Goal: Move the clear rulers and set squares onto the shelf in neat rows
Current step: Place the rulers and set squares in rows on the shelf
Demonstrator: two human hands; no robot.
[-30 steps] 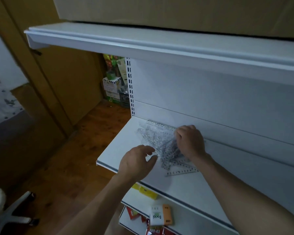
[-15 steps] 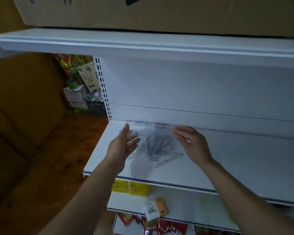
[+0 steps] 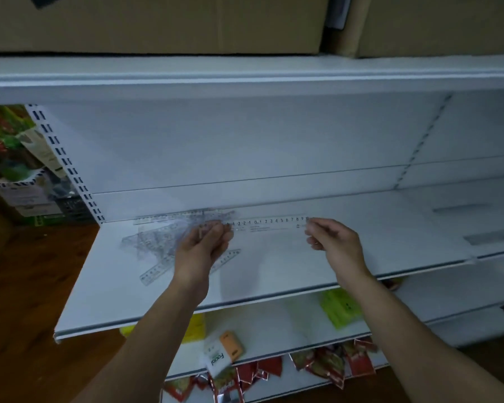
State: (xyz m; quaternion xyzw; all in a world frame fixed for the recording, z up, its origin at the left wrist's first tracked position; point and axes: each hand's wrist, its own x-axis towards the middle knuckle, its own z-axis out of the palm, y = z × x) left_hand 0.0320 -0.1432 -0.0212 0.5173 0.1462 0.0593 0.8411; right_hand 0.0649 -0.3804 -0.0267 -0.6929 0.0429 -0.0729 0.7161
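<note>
A loose pile of clear rulers and set squares [image 3: 160, 239] lies on the left part of the white shelf [image 3: 274, 274]. One clear ruler [image 3: 269, 223] with printed numbers is held level just above the shelf, near the back wall. My left hand [image 3: 204, 245] pinches its left end, and my right hand [image 3: 332, 242] pinches its right end. Another ruler [image 3: 154, 273] sticks out of the pile toward the front, partly hidden by my left wrist.
A second white shelf [image 3: 245, 77] overhangs above, with cardboard boxes [image 3: 157, 21] on it. Lower shelves hold a yellow-green pack [image 3: 341, 311], an orange-and-white box [image 3: 223, 353] and red packets [image 3: 329, 363]. Two flat clear pieces [image 3: 489, 237] lie on the shelf at the right. Wooden floor at left.
Both hands have left the pile and now hold one ruler by its ends, lifted out to the right of the pile. The camera has moved to the right.
</note>
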